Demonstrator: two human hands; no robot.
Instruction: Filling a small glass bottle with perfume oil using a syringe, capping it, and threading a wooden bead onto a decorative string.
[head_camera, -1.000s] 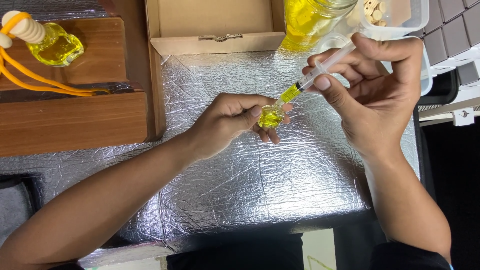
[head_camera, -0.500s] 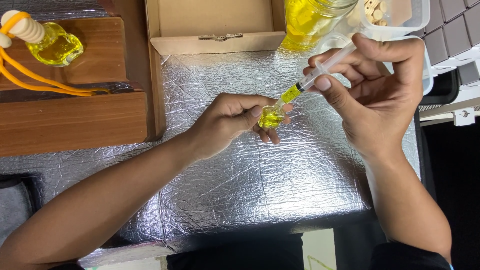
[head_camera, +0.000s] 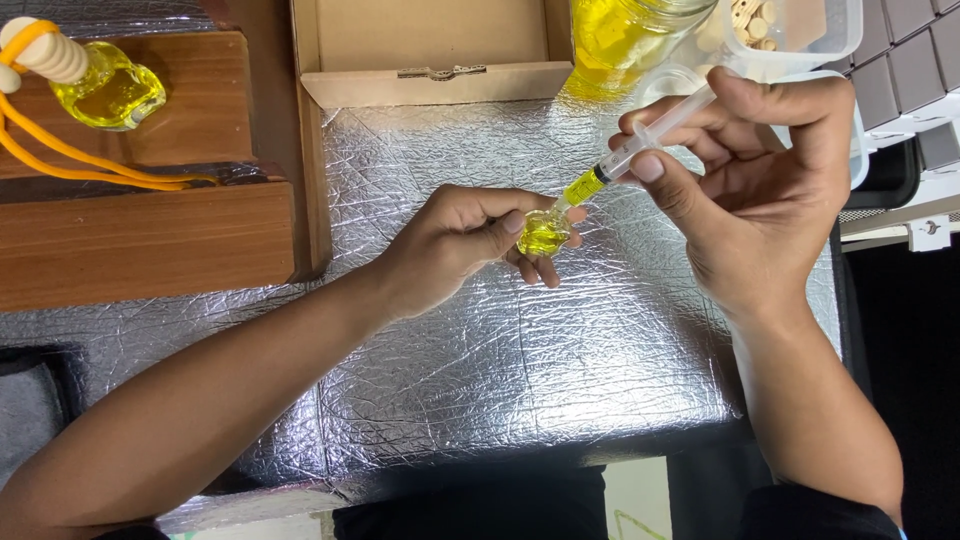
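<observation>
Over the middle of the foil-covered worktop (head_camera: 520, 370), the left hand (head_camera: 455, 245) pinches a small glass bottle (head_camera: 543, 235) of yellow liquid, its grip pressed together around it. The right hand (head_camera: 745, 185) holds a syringe (head_camera: 640, 148), fingers closed on the barrel and thumb over the plunger end. The syringe's long axis slants from upper right down to lower left, its tip pointing into the bottle's mouth. At the far edge stand a cardboard box (head_camera: 430, 55) and a glass jar (head_camera: 625, 35) of yellow liquid; at the far left corner, a filled bottle (head_camera: 105, 88) with an orange cord lies on a wooden block (head_camera: 150, 240).
</observation>
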